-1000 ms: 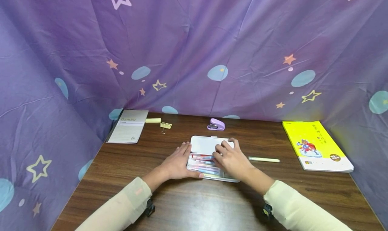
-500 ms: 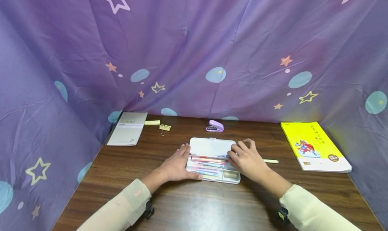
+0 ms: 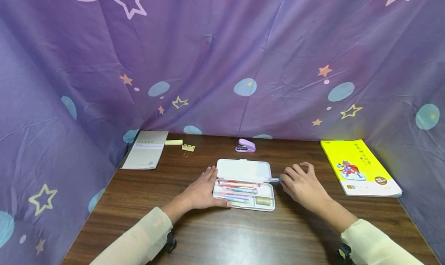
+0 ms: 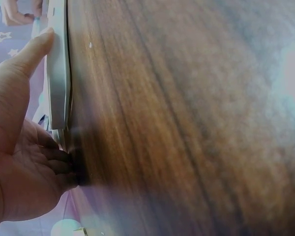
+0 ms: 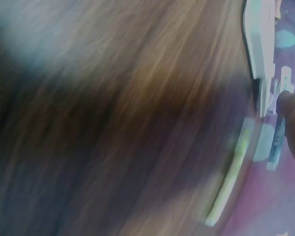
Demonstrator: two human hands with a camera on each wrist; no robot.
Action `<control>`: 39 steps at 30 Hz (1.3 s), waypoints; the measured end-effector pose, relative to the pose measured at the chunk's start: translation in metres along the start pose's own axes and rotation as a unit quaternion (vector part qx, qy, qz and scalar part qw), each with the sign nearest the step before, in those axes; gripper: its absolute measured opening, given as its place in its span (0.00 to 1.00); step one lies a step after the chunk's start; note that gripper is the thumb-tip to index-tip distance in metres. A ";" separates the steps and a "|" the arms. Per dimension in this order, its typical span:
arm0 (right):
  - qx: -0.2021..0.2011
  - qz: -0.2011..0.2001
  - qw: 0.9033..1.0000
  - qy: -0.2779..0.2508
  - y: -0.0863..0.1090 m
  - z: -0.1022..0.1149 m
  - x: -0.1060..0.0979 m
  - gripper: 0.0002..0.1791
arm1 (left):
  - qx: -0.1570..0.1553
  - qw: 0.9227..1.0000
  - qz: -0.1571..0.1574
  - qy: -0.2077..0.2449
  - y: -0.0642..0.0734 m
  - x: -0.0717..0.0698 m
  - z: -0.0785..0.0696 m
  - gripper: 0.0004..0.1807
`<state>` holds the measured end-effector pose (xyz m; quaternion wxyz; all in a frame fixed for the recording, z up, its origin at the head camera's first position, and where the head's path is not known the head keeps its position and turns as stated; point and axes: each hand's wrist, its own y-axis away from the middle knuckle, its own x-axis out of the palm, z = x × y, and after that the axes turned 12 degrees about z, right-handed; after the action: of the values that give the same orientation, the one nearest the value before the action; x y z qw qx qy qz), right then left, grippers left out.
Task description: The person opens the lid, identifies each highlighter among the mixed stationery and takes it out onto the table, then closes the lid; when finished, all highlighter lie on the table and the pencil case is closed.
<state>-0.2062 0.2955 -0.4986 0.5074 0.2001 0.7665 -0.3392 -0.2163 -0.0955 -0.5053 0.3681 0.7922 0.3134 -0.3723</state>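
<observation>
A white pencil case (image 3: 243, 169) lies with its lid folded back, several pens (image 3: 240, 189) and a beige block (image 3: 263, 201) in its tray. My left hand (image 3: 199, 189) rests at its left end, fingers extended along the side and thumb (image 4: 39, 46) on the front rim. Just off the case's right side, my right hand (image 3: 301, 186) pinches a slim pen (image 5: 278, 137) with a pale blue look and small print. One end of that pen overlaps the lid's corner in the head view. A pale yellow pen (image 5: 226, 184) lies on the table below the right hand, hidden behind it from above.
At the back stand a purple stapler (image 3: 245, 145), a yellow binder clip (image 3: 188, 148) and a pale yellow bar (image 3: 173, 142). A grey notebook (image 3: 144, 151) lies back left. A yellow book (image 3: 359, 166) is at the right. Purple curtain (image 3: 222, 64) encloses the table.
My right hand has moved right, from over the pencil case to beside it, drawing the pen along. The tray's right part is uncovered now. The left hand has stayed on the case.
</observation>
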 end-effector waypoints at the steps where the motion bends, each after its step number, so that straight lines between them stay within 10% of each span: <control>1: 0.002 0.002 1.000 0.001 0.003 -0.002 0.000 0.12 | 0.000 1.000 0.001 0.000 0.000 0.000 0.000 0.78; 15: 0.015 0.020 1.000 0.016 0.042 -0.020 0.007 0.10 | 0.005 1.000 -0.002 -0.002 0.000 0.000 -0.001 0.78; 30: -0.011 0.002 0.999 0.033 0.051 -0.024 0.015 0.33 | 0.004 1.000 0.001 -0.001 0.001 -0.002 -0.002 0.78; 39: -0.005 0.003 1.000 0.026 0.052 -0.024 0.017 0.23 | 0.002 1.000 0.001 -0.006 0.000 -0.001 -0.001 0.79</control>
<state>-0.1946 0.3476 -0.5244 0.4896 0.2089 0.7803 -0.3284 -0.2169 -0.0949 -0.5044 0.3687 0.7911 0.3097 -0.3772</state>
